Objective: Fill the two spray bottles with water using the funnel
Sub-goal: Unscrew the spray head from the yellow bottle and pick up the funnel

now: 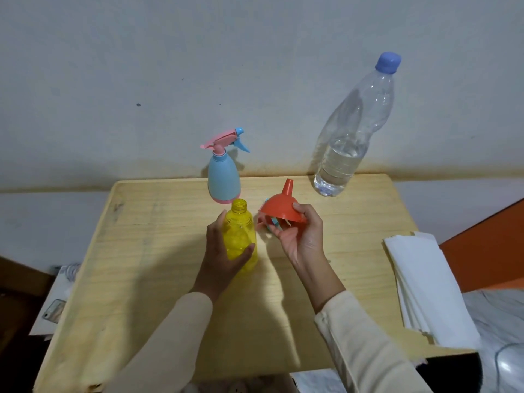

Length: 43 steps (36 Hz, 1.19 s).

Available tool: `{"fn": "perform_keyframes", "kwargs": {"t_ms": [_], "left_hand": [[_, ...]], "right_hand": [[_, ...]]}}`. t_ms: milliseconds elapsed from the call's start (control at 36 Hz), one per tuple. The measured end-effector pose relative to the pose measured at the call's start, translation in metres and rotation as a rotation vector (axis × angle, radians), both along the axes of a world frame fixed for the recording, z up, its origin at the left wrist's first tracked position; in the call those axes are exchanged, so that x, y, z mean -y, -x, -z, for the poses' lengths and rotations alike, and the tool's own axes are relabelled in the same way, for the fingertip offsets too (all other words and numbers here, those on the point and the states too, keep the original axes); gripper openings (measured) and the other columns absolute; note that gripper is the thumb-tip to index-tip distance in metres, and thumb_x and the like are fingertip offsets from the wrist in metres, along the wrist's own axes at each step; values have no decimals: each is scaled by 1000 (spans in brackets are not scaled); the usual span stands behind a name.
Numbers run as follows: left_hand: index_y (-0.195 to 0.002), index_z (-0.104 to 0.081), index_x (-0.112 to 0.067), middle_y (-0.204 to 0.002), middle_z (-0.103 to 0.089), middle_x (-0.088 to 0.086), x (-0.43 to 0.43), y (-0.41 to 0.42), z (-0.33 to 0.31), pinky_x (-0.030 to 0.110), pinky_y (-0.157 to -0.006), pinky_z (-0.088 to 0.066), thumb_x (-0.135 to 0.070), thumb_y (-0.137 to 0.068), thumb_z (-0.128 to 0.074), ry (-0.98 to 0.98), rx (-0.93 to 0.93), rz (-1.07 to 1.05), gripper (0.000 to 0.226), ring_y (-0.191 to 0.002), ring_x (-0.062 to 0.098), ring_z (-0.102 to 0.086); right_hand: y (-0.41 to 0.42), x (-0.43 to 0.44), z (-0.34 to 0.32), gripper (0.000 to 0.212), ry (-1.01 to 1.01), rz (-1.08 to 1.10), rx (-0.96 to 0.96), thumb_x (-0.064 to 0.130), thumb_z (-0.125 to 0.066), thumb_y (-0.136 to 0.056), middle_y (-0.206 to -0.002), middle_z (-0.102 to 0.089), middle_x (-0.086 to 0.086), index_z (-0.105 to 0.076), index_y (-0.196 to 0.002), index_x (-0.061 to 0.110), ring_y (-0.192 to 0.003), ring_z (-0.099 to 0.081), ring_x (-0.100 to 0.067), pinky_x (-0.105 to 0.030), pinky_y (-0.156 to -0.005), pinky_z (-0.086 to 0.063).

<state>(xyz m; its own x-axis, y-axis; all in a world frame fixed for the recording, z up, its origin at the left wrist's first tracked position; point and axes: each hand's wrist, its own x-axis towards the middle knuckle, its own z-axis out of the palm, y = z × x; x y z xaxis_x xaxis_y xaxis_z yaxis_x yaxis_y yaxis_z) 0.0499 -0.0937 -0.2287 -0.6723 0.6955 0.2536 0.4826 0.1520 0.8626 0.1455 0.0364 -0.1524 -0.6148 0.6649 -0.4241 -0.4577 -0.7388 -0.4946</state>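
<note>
A yellow spray bottle point(239, 231) without its top stands upright on the wooden table point(158, 251), its threaded neck open. My left hand point(224, 251) grips its body. My right hand point(300, 236) holds an orange funnel point(280, 207) by the rim, spout pointing up and away, just right of the yellow bottle. Something small with blue and pink parts shows beneath the funnel, mostly hidden. A blue spray bottle point(224, 177) with a pink and blue trigger head stands behind the yellow one. A clear water bottle point(351, 131) with a blue cap, partly full, stands at the back right.
A stack of white paper towels point(422, 282) lies on the table's right edge. A white wall rises right behind the table. Papers lie on the floor to the left.
</note>
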Motion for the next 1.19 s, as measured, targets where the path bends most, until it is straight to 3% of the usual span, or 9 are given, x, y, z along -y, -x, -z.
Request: {"fn": "perform_keyframes", "kwargs": {"t_ms": [306,444,556,639,778,889,1000,1111,1194], "left_hand": [[-140,-15,-33,-137,-31,4,0,1,-1,2,-88,-28,-60,-72,-58,17,-22,24,84,-121,1,-31],[-142,-13,-33,-131,-29,-6,0,4,2,18,-96,-33,-56,-76,-59,2,-43,49,84,-121,1,-33],[-145,-15,-28,-130,-30,-7,-1,5,5,6,-99,-27,-53,-77,-60,-7,-50,52,85,-123,4,-34],[-145,-14,-30,-130,-31,-7,-2,4,6,12,-101,-27,-51,-78,-60,-16,-64,52,84,-124,6,-35],[-143,-9,-39,-131,-30,-6,0,5,5,18,-101,-28,-64,-78,-56,-15,-69,55,85,-124,3,-32],[-142,-9,-35,-136,-33,3,1,6,3,26,-101,-29,-60,-77,-57,-3,-59,37,85,-126,4,-29],[-142,-9,-32,-145,-33,11,1,8,1,25,-102,-27,-56,-78,-56,11,-35,29,83,-129,7,-27],[-141,-8,-33,-148,-31,9,1,9,2,24,-104,-25,-47,-82,-61,8,-15,34,81,-131,7,-25],[-142,-7,-33,-149,-30,9,0,10,6,24,-106,-25,-43,-82,-63,19,-11,31,82,-133,7,-25]], "right_hand": [[8,-3,0,57,-211,90,114,22,-70,-39,-99,-52,-10,-49,-91,13,-91,-54,-28,-40,-70,-45],[2,-9,-4,52,-776,-15,401,32,-69,-42,-96,-54,3,-48,-90,23,-87,-53,-10,-28,-75,-47],[1,-13,-23,53,-1167,-183,559,23,-76,-50,-102,-54,4,-44,-91,30,-96,-55,-14,-26,-76,-50],[4,-14,-36,53,-1400,-259,638,27,-75,-51,-101,-55,1,-45,-94,24,-97,-53,-21,-32,-77,-48],[8,-16,-53,50,-1649,-375,707,23,-81,-58,-98,-54,1,-47,-95,18,-93,-45,-20,-6,-69,-31],[10,-16,-58,47,-1684,-471,756,27,-80,-64,-98,-51,6,-47,-97,21,-93,-38,-15,-1,-68,-29],[14,-14,-61,45,-1697,-556,793,23,-78,-68,-99,-50,3,-48,-101,14,-96,-35,-17,-11,-70,-32],[20,-12,-66,46,-1752,-610,840,25,-77,-67,-99,-52,-3,-47,-100,12,-96,-39,-19,-36,-76,-43],[27,-12,-73,46,-1827,-653,861,32,-76,-66,-95,-53,-4,-47,-96,12,-88,-44,-22,-39,-72,-42]]}}
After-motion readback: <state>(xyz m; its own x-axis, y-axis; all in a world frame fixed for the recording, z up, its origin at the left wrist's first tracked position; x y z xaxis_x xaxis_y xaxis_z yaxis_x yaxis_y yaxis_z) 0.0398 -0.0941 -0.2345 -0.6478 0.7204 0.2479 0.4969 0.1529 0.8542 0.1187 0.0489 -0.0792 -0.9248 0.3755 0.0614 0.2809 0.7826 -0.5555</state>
